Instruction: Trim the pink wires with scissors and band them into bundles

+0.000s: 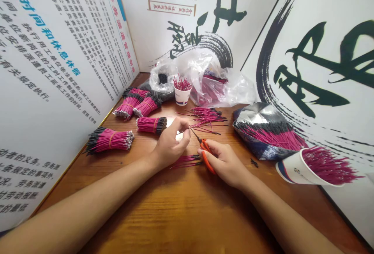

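My left hand (pixel 172 141) is closed in a pinch on a thin pink wire (pixel 204 125) that stretches to the right above the wooden table (pixel 175 207). My right hand (pixel 223 162) grips small orange-handled snips (pixel 204 150), their tip pointing up-left toward the pinched wire. A small loose bunch of pink wires (pixel 187 161) lies on the table between my two hands. More loose pink wires (pixel 207 115) lie scattered just beyond my hands.
Banded bundles of pink wires with black ends (pixel 109 140) lie at left and centre. A paper cup of wires (pixel 182 92) stands at the back by plastic bags (pixel 216 78). A tipped cup of wires (pixel 309 166) and a foil bag (pixel 263 129) lie right. Printed boards enclose the table.
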### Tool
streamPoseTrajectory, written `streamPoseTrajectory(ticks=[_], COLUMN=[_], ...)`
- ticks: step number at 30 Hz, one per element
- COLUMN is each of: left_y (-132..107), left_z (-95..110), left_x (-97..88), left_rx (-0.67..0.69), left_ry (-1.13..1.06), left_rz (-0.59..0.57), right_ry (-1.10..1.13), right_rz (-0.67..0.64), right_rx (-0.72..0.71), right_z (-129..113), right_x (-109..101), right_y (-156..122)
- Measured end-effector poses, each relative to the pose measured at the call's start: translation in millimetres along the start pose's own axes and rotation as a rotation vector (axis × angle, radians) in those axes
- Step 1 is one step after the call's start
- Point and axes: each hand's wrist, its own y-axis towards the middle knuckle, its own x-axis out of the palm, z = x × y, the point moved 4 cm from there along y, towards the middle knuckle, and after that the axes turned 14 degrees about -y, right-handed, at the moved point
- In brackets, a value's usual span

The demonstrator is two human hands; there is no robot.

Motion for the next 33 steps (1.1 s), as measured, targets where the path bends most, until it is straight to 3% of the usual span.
streamPoseTrajectory(ticks=[16, 33], left_y=[0.3, -0.3], left_z=[3.1, 1.1], left_x=[0.2, -0.8], left_rx=[0.069, 0.056], left_ry=[0.049, 0.067], left_rz=[0.003, -0.009], right_ry=[0.008, 0.065], right_rz=[0.001, -0.015], right_rx=[-0.001, -0.002], right_z=[1.6, 4.8], right_x=[0.9, 0.5], right_y=[-0.4, -0.3])
